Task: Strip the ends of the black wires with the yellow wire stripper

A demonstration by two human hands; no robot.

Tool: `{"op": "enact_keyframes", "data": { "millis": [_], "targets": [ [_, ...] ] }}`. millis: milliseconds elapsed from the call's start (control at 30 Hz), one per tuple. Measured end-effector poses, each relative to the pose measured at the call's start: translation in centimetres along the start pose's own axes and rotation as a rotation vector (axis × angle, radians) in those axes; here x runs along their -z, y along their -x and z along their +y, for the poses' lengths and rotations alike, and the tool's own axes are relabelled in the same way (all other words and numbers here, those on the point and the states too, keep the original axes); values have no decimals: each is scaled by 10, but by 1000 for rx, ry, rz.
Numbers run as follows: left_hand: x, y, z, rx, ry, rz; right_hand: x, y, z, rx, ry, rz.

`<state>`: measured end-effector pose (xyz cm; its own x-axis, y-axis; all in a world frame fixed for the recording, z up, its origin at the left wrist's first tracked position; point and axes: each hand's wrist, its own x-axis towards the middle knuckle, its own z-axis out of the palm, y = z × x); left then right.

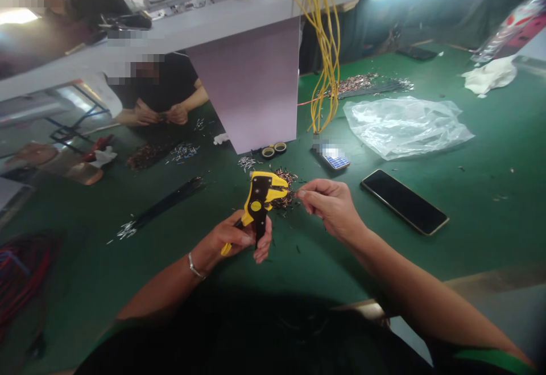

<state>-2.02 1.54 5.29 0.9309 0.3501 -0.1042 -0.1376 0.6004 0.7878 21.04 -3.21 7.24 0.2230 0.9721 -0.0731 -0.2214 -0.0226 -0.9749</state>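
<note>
I have the left hand (232, 237) closed around the handles of the yellow and black stripper (256, 206), thumb on the near side, fingers curled round the far side. The stripper is held tilted above the green table (384, 267), its head up and its nose pointing right, with a narrow gap showing between its jaws. My right hand (335, 204) is in a pinch just beside that nose, thumb and forefinger brought together. There may be a thin wire between those fingertips, but at this size I can't tell, nor whether anything sits inside the jaws.

Behind and under the nose lies a pile (282, 202) of dark and copper-coloured scraps. Just beyond are some pale pins (246, 163) and two rolls (273, 149), near the foot of the upright panel (260, 85). Off to my left, a bundle (164, 205) of dark wires lies aslant, pale tips at its near end.

Right of the right hand, a dark phone (404, 202) lies flat; a second phone (334, 156), screen lit, is farther back, below the hanging yellow wires (326, 39). A clear bag (407, 127) is spread behind the dark phone. Across the table at left, a person (173, 82) has both hands together over the green surface.
</note>
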Motion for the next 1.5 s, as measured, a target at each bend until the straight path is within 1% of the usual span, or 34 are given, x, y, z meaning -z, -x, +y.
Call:
{"op": "enact_keyframes", "data": {
  "millis": [300,467,633,800,867,1033,1167,1267,1333,1400,1500],
  "targets": [
    [-3,0,-2,-40,-8,27,0,1,-3,3,13,-9],
    [-9,0,-4,-61,-47,92,0,0,-1,5,20,-6],
    [-18,3,-5,-48,-71,177,1,-2,3,-3,0,-10],
    [-24,5,-10,-66,-55,186,1,-2,4,-11,-19,-26],
    [-24,6,-12,-67,-54,181,1,-2,3,-18,-19,-49],
    [-19,6,-17,-108,-86,247,0,-1,4,-25,-24,-101],
    [-17,3,-13,-103,-67,204,1,-1,4,-24,-28,-119],
    [-18,1,-7,-115,-65,157,2,-1,6,-11,-24,-105],
    [-17,0,-4,-136,-62,148,3,-2,7,-4,-10,-83],
    [-15,0,-1,-157,-63,155,4,-3,9,2,-4,-75],
    [-10,0,2,-206,-78,196,4,-3,10,0,11,-72]
  ]
}}
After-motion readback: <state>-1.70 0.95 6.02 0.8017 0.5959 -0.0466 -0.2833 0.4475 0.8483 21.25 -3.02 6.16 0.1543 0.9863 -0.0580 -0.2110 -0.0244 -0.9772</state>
